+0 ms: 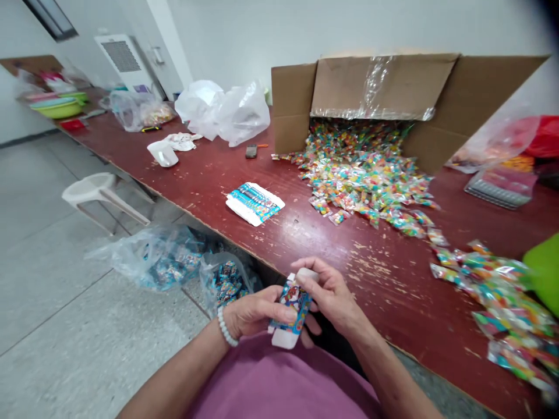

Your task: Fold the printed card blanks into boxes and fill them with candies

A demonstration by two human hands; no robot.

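Note:
Between my hands, in front of my body, is a small blue printed candy box (pixel 293 298) with white flaps sticking out at both ends. My left hand (pixel 264 311) grips its lower side, the thumb lying across the printed face. The fingers of my right hand (pixel 325 288) hold its upper end, with the thumb on the white top flap. Whether anything is inside the box cannot be seen. On the table beyond lies a stack of flattened blue boxes (pixel 255 203). Many small clear packets of colourful candy (pixel 358 180) spill across the table to the right.
A large open cardboard box (pixel 379 87) lies tipped at the back of the red table (pixel 205 180). Bags of blue packages (pixel 170 262) sit on the floor at the left, near a white stool (pixel 94 189). A green container (pixel 544 270) stands at the right edge.

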